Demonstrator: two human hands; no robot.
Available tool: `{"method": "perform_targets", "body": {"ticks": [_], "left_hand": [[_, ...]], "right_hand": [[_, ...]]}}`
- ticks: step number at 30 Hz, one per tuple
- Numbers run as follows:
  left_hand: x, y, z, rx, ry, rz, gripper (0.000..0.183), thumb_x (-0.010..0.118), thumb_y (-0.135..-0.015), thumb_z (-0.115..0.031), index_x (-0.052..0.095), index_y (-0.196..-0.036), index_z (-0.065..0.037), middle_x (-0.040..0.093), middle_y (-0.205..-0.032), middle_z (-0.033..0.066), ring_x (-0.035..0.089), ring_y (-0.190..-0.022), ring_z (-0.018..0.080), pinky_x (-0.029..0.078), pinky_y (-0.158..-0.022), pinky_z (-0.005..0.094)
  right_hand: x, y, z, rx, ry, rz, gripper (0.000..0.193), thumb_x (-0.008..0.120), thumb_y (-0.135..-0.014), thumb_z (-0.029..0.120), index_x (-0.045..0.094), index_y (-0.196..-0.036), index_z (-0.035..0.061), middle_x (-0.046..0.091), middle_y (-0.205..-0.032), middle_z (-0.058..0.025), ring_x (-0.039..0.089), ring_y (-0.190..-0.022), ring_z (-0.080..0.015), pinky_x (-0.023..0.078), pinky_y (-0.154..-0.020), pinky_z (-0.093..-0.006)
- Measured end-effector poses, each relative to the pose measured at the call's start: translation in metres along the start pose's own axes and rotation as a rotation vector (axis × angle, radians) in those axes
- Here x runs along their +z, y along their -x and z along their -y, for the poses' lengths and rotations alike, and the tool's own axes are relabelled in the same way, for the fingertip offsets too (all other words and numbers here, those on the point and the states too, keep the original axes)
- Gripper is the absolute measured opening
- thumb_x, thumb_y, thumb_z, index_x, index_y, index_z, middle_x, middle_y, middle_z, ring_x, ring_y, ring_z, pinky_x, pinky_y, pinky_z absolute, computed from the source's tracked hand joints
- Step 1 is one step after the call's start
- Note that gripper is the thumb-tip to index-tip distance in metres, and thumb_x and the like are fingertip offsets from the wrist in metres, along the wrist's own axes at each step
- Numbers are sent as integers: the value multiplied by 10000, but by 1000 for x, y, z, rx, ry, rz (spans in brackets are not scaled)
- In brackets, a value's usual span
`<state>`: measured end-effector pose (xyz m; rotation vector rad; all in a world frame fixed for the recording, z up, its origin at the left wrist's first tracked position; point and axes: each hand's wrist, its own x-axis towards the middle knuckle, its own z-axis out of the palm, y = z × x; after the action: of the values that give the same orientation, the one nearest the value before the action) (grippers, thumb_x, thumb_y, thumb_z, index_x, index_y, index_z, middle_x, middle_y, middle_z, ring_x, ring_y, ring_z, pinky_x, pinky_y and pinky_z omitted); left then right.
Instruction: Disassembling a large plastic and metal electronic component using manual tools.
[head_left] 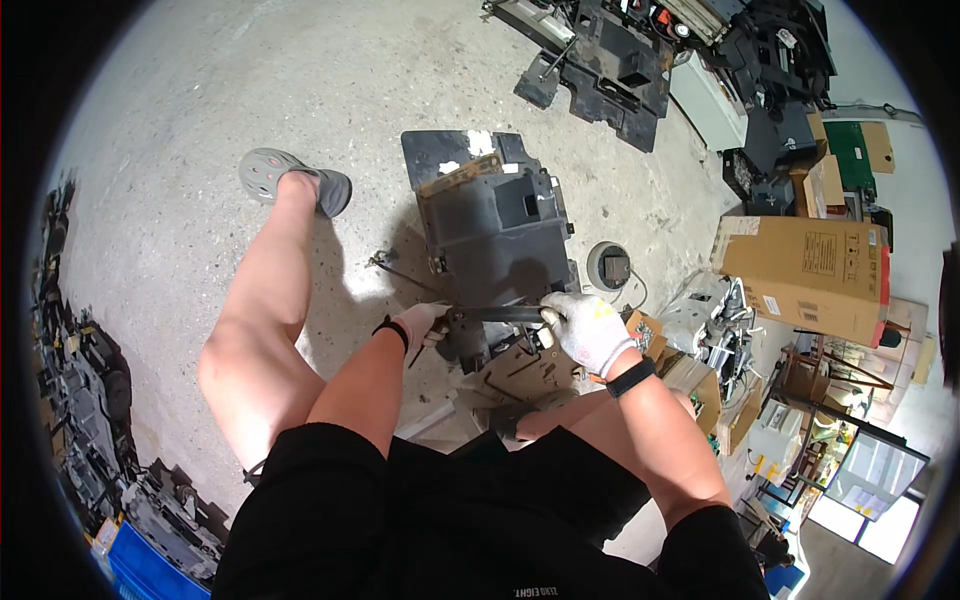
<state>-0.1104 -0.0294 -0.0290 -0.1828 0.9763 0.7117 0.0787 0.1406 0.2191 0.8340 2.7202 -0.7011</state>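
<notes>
A large dark panel assembly (485, 235) lies on the concrete between my legs, with a rusty brown bracket (458, 177) across its far part. Over its near edge runs a flat dark bar (500, 314). My right hand (588, 330), in a white glove, is closed around the bar's right end. At the left end my left hand (420, 324), also gloved, is closed on the bar; a thin dark piece sticks out below these fingers, its kind unclear. A thin rod (405, 273) slants toward my left hand from the floor.
A round grey object with a cable (608, 266) sits right of the panel. Several small parts and tools (520, 372) lie near me. Cardboard boxes (800, 275) stand at right, dark metal parts (610, 75) at far right. More parts (100, 400) line the left edge.
</notes>
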Motion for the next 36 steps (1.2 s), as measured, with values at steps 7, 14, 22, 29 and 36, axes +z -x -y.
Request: {"method": "perform_targets", "body": {"ticks": [7, 14, 22, 29, 36], "left_hand": [[-11, -8, -3, -47, -108, 68, 162, 444, -1086, -259, 566, -1006, -187, 381, -640, -51, 306, -505, 103, 236, -456, 289], [9, -4, -5, -23, -159, -84, 169, 466, -1082, -294, 550, -1001, -172, 410, -651, -48, 324, -502, 104, 242, -461, 283], [-14, -11, -1, 28, -66, 89, 180, 501, -1071, -305, 537, -952, -175, 434, -671, -33, 343, -525, 103, 246, -477, 288], [-24, -12, 13, -14, 39, 99, 219, 509, -1071, -325, 532, -903, -186, 426, -665, -28, 313, -510, 115, 234, -473, 304], [-7, -7, 3, 38, -52, -4, 171, 493, -1084, -321, 540, -990, -187, 413, -668, -35, 320, -507, 113, 236, -471, 290]], "right_hand": [[0, -2, 1, 1, -4, 12, 120, 614, -931, 160, 689, -993, 90, 701, -901, -193, 676, -863, -418, 539, -768, -498], [2, -1, -8, 28, -16, 22, 123, 623, -931, 173, 688, -994, 90, 701, -903, -202, 675, -867, -426, 538, -764, -507], [1, -1, -4, 28, -21, 26, 123, 625, -942, 179, 696, -988, 90, 705, -907, -192, 677, -859, -420, 543, -767, -503], [1, 2, -5, 50, -58, 17, 134, 615, -955, 182, 695, -1004, 86, 709, -940, -189, 676, -877, -425, 543, -771, -503], [8, 7, -11, 35, -82, -23, 135, 615, -962, 193, 694, -1006, 93, 713, -946, -179, 678, -870, -423, 549, -763, -502]]}}
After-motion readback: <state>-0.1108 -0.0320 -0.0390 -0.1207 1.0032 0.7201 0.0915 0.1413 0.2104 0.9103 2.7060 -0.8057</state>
